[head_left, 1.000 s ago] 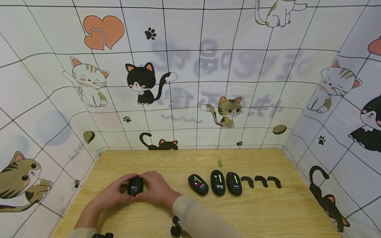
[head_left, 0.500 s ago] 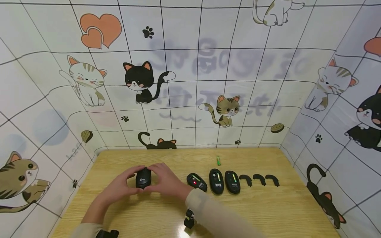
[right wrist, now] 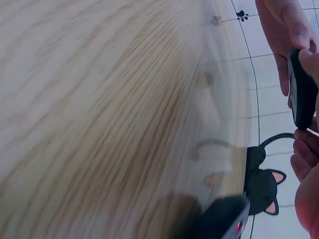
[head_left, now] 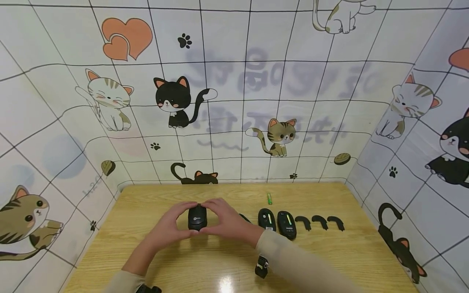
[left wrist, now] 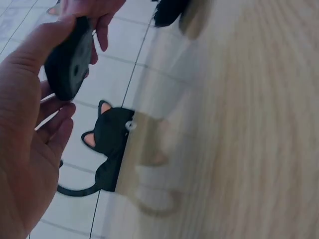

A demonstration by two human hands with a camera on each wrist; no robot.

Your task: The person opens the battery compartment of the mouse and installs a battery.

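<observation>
A black computer mouse (head_left: 197, 218) is held between both hands, its logo side facing up. My left hand (head_left: 169, 228) grips its left side, fingertips at the far end and thumb at the near end. My right hand (head_left: 230, 222) grips the right side the same way. Both wrist views show the mouse (left wrist: 70, 62) raised above the table, with its underside visible in the left one. Beyond my right hand, another mouse (head_left: 244, 218) is mostly hidden; in the right wrist view this dark mouse (right wrist: 219, 219) shows a red light.
Two upturned mice (head_left: 266, 219) with green batteries in open slots lie right of the hands. Farther right sit three curved black covers (head_left: 319, 221) in a row. A loose green battery (head_left: 269, 198) lies behind on the wooden table (head_left: 205, 272). Cat-patterned cloth walls (head_left: 234, 89) enclose the table.
Both hands have carried the mouse to the right and slightly away from the person. The right hand and forearm now cover most of the red-lit mouse.
</observation>
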